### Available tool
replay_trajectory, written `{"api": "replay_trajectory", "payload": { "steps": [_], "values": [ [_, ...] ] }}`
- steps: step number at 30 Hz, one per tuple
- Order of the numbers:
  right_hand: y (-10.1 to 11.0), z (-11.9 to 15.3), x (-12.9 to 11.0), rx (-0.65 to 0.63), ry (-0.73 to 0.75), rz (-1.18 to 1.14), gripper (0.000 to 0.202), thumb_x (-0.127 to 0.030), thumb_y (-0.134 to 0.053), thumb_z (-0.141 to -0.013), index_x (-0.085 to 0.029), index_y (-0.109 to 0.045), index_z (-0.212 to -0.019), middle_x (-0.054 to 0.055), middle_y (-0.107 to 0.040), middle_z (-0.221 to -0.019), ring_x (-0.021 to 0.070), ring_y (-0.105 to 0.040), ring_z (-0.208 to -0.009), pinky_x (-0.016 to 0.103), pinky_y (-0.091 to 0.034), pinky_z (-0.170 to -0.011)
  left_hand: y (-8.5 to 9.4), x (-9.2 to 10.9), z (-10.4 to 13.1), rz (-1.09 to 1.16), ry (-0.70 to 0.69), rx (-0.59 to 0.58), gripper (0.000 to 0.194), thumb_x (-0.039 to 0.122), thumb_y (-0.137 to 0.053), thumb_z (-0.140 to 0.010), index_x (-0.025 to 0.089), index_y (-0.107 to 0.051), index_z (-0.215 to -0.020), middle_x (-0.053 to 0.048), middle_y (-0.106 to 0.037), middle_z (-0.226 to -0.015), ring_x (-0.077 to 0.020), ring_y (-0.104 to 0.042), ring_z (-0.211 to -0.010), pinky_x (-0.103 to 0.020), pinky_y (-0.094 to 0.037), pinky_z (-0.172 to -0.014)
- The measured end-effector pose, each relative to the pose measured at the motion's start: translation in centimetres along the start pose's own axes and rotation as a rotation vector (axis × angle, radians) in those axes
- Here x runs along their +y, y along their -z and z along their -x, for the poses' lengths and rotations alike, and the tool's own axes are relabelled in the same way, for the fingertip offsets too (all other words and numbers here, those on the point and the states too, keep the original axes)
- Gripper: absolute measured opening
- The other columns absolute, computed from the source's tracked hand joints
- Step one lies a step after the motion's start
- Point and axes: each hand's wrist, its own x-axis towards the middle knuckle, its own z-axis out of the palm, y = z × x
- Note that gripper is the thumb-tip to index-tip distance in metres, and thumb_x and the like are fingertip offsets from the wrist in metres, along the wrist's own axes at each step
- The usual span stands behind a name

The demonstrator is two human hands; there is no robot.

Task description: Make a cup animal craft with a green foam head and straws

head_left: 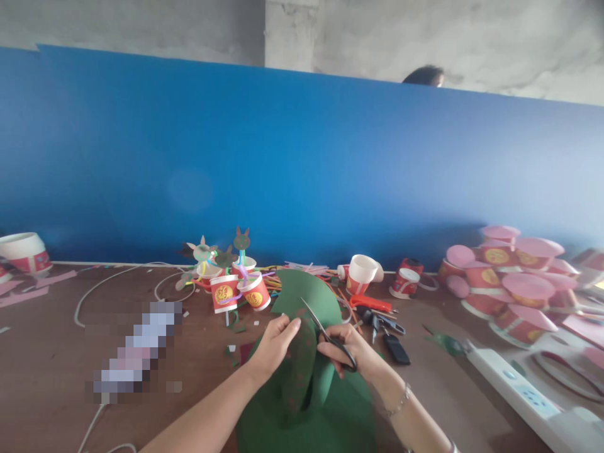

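Note:
My left hand [276, 346] pinches a sheet of green paper [309, 292] between thumb and fingers, near its middle. The sheet has a curved upper edge, and a darker part with reddish spots folds down below my hands. In my right hand [353, 355] is a pair of scissors [330, 338], my fingers in the dark handles. Their blades point up and left over the green paper, just right of my left thumb; whether they are parted I cannot tell. More green paper [340, 418] lies beneath my hands on the brown table.
Paper cups with animal-head figures [225, 294] stand behind my left hand. A white cup [362, 274], a red-orange tool [370, 303] and keys [375, 326] lie to the right. Further right are pink-topped cups [528, 286] and a power strip [512, 384]. A blue partition [283, 157] rises behind.

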Motion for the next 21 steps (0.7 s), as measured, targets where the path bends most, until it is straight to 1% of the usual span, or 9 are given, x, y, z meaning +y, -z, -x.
{"api": "replay_trajectory", "payload": {
  "steps": [2, 4, 7, 11, 14, 17, 21],
  "values": [
    [0.3, 0.2, -0.1, -0.013, -0.018, -0.016, 0.031, -0.044, -0.065, -0.074, -0.014, -0.056, -0.068, -0.005, -0.052, -0.038, 0.0063, -0.044, -0.029, 0.015, -0.029, -0.031, 0.0, 0.0, -0.2, 0.020, -0.021, 0.059, 0.052, 0.060, -0.056, -0.070, 0.020, -0.027, -0.054, 0.008, -0.027, -0.051, -0.0070, -0.028, -0.048, -0.021, -0.026, -0.046],
    [0.7, 0.5, -0.3, -0.031, -0.042, -0.023, 0.030, -0.043, -0.065, -0.075, -0.014, -0.056, -0.069, -0.006, -0.052, -0.037, 0.0057, -0.043, -0.028, 0.015, -0.027, -0.031, 0.1, 0.1, -0.3, 0.039, -0.007, 0.047, 0.051, 0.060, -0.055, -0.071, 0.020, -0.028, -0.055, 0.007, -0.028, -0.052, -0.0076, -0.029, -0.049, -0.021, -0.026, -0.047],
    [1.5, 1.1, -0.5, -0.083, -0.098, -0.021, 0.027, -0.040, -0.064, -0.075, -0.014, -0.057, -0.071, -0.006, -0.051, -0.036, 0.0049, -0.040, -0.027, 0.015, -0.024, -0.031, 0.6, 0.4, -0.4, -0.007, 0.030, -0.047, 0.049, 0.059, -0.054, -0.072, 0.020, -0.030, -0.054, 0.007, -0.027, -0.052, -0.0079, -0.027, -0.050, -0.022, -0.024, -0.048],
    [2.3, 1.6, -0.3, -0.139, -0.134, -0.014, 0.023, -0.036, -0.064, -0.076, -0.014, -0.058, -0.073, -0.006, -0.053, -0.038, 0.0052, -0.042, -0.028, 0.015, -0.024, -0.031, 1.3, 0.8, -0.5, -0.115, 0.041, -0.208, 0.047, 0.055, -0.054, -0.073, 0.020, -0.032, -0.052, 0.007, -0.026, -0.051, -0.0082, -0.025, -0.049, -0.023, -0.022, -0.049],
    [2.5, 1.6, 0.0, -0.163, -0.139, -0.002, 0.021, -0.034, -0.063, -0.076, -0.013, -0.058, -0.072, -0.006, -0.052, -0.036, 0.0048, -0.040, -0.027, 0.015, -0.023, -0.030, 1.6, 0.7, -0.6, -0.127, 0.041, -0.229, 0.045, 0.054, -0.054, -0.074, 0.019, -0.038, -0.051, 0.007, -0.028, -0.050, -0.0086, -0.025, -0.048, -0.024, -0.021, -0.048],
    [2.7, 1.7, -0.1, -0.168, -0.189, 0.033, 0.019, -0.032, -0.064, -0.075, -0.014, -0.059, -0.070, -0.006, -0.052, -0.036, 0.0050, -0.041, -0.027, 0.014, -0.023, -0.029, 1.7, 0.6, -0.7, -0.109, 0.043, -0.247, 0.044, 0.053, -0.056, -0.074, 0.018, -0.042, -0.050, 0.007, -0.029, -0.047, -0.0081, -0.023, -0.046, -0.024, -0.017, -0.046],
    [3.4, 2.3, -0.4, -0.196, -0.236, 0.112, 0.019, -0.031, -0.064, -0.074, -0.013, -0.061, -0.072, -0.006, -0.052, -0.038, 0.0042, -0.041, -0.027, 0.013, -0.023, -0.028, 1.9, 0.7, -0.6, -0.134, 0.062, -0.310, 0.048, 0.055, -0.059, -0.070, 0.019, -0.038, -0.047, 0.008, -0.023, -0.046, -0.0074, -0.018, -0.045, -0.025, -0.013, -0.046]
  ]
}}
